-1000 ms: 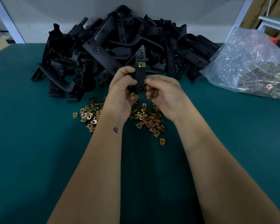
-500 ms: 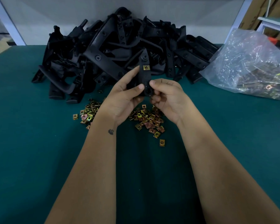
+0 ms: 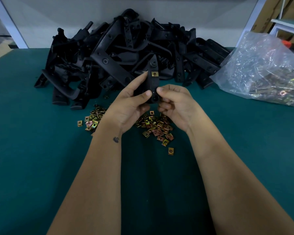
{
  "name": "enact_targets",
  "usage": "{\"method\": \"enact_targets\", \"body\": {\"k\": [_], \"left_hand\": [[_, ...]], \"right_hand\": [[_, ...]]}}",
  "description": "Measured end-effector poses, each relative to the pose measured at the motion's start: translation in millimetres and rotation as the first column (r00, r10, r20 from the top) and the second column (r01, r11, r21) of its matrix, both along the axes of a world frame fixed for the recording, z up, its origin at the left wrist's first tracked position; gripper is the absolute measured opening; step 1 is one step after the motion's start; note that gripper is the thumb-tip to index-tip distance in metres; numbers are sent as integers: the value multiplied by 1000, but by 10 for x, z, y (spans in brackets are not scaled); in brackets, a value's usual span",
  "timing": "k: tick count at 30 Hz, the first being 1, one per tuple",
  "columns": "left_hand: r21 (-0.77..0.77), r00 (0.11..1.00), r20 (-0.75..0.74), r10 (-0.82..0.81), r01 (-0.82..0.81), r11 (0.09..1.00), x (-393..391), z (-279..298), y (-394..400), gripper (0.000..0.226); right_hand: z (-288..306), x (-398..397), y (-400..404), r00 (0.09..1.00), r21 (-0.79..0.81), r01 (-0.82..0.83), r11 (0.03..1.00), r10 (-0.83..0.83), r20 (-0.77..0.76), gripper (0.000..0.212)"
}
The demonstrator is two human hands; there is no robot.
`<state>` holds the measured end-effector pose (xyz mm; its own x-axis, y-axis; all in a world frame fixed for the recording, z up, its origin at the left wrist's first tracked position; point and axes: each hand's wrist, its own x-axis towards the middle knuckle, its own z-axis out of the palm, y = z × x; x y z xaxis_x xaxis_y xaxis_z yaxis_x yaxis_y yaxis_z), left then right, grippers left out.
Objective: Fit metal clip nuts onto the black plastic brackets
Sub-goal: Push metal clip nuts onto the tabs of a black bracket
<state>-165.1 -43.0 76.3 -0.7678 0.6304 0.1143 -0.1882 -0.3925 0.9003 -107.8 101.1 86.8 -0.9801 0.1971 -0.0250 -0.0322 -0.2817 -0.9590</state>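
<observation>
Front and centre, a black plastic bracket [image 3: 152, 82] is held upright above the table, its pointed end up, and one brass-coloured clip nut [image 3: 154, 74] sits clipped on its upper part, just below a round hole. The left hand [image 3: 129, 106] wraps the bracket's left side, thumb pressed across its lower face, fingers curled behind. The right hand [image 3: 174, 103] pinches the bracket's lower right edge, thumb tip on the front, fingers curled in under it; whether it holds a nut there, I cannot tell. A small dark mark shows on the left wrist [image 3: 116, 139], too small to read. Directly beneath the hands, loose clip nuts [image 3: 157, 127] lie scattered on the green table [image 3: 32, 158], one sitting apart nearest the viewer. Behind the hands, a big heap of black brackets [image 3: 126, 53] is piled against the pale wall. Off to the right, a clear plastic bag [image 3: 265, 70] full of more nuts slumps on the table. No legible writing anywhere.
</observation>
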Motion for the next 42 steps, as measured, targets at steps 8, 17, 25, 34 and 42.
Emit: {"method": "enact_targets", "body": {"k": [8,17,25,34,42], "left_hand": [[49,1000,-20,-6,7,999,9,-4,13,54],[66,998,28,-54,52,996,20,14,8,57],[-33,996,15,-86,87,996,32,34,-13,60],[-4,1000,19,1,-1,1000,20,5,20,50],[142,958,197,207,-237,961,29,4,178,40]], "right_hand": [[0,-7,-3,999,-117,-36,993,34,-19,40],[7,3,45,995,-136,-102,985,99,-29,34],[6,24,84,987,-34,-163,986,164,8,38],[26,11,34,998,37,-62,997,60,36,35],[11,-53,-196,917,305,395,867,-350,-193,17]]}}
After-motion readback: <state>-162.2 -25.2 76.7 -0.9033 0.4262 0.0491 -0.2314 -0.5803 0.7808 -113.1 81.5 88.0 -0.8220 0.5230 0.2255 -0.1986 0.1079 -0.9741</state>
